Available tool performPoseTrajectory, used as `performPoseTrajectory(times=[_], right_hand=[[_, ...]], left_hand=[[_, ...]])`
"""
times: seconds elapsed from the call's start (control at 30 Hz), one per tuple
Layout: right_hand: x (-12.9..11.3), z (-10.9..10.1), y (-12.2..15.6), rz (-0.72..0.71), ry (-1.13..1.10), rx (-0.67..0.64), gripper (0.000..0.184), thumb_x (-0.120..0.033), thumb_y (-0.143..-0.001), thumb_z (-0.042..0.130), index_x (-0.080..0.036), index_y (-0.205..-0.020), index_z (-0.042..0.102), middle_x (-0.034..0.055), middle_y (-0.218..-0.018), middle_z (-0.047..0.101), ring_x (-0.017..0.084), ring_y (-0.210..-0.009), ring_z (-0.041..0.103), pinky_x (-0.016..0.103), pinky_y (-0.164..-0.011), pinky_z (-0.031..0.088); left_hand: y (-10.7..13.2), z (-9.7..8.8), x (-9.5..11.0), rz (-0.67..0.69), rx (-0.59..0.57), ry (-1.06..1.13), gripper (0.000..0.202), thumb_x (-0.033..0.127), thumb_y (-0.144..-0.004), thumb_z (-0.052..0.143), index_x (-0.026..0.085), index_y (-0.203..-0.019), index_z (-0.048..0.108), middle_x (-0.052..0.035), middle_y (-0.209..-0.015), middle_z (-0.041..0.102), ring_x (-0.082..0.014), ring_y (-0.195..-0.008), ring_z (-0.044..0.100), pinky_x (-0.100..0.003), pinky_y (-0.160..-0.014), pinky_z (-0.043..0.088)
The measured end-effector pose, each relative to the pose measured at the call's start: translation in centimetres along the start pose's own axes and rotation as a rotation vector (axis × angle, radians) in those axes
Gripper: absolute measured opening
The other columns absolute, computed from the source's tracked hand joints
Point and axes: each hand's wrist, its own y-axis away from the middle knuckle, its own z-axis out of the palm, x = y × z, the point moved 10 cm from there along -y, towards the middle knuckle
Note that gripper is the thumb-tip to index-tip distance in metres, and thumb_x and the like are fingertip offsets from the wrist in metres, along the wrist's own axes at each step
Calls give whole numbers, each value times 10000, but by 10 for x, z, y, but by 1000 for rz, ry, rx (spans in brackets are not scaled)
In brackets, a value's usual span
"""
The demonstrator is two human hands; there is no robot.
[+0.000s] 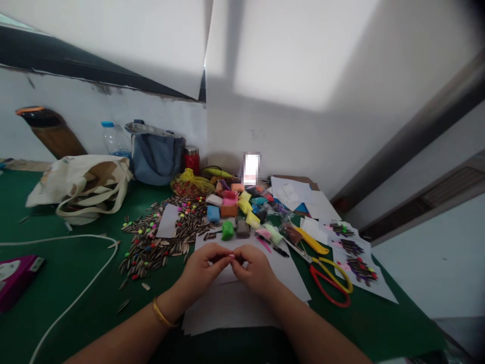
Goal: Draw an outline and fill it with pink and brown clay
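Grip of left hand [202, 269] and right hand [254, 270] closed fingertip to fingertip on a small pinkish bit [231, 257], too tiny to identify, just above the paper [235, 303] on the table [56, 283]. Behind, by the wall: slumped tote [76, 184] and blue bag [157, 154], contents hidden; bottle [113, 139]; red jar [192, 159]; crumpled yellow bag [191, 184]. Near the paper, clay blocks [235, 207] in clear wrappers, seeds [159, 235] loose beside them.

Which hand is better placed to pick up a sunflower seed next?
Probably the left hand: the sunflower seeds lie just to its left, while the right hand would have to cross over.
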Motion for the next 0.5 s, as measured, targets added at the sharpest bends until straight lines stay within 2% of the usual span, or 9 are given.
performPoseTrajectory(times=[0.13,0.27,0.37,0.5], right_hand=[[-4,-1,0,-11,-13,0,76,-208,-819,610,-207,-792,681,2,-708,642,148,-678,571,263,-632,411],[-10,1,-1,-20,-52,-46,98,-243,-830,622,-218,-893,693,7,-757,662,153,-707,588,270,-668,434],[-10,3,-1,-31,-63,-68,119,-282,-868,596,-224,-898,696,15,-779,673,159,-730,596,275,-679,437],[-5,2,0,-25,-64,-35,116,-249,-857,579,-215,-829,686,18,-754,666,163,-717,591,273,-658,423]], left_hand=[[1,-6,8,49,50,-48,169,364,-826,658,207,-795,714,-28,-781,684,-165,-754,611,-278,-713,488],[1,-10,14,66,76,-19,170,354,-843,637,202,-803,700,-32,-789,676,-164,-765,605,-277,-713,490],[2,-9,17,93,60,13,178,356,-839,642,195,-788,697,-41,-791,668,-168,-777,602,-276,-706,490],[4,-5,15,74,27,4,166,338,-846,636,202,-926,687,-35,-837,650,-157,-775,594,-269,-697,487]])
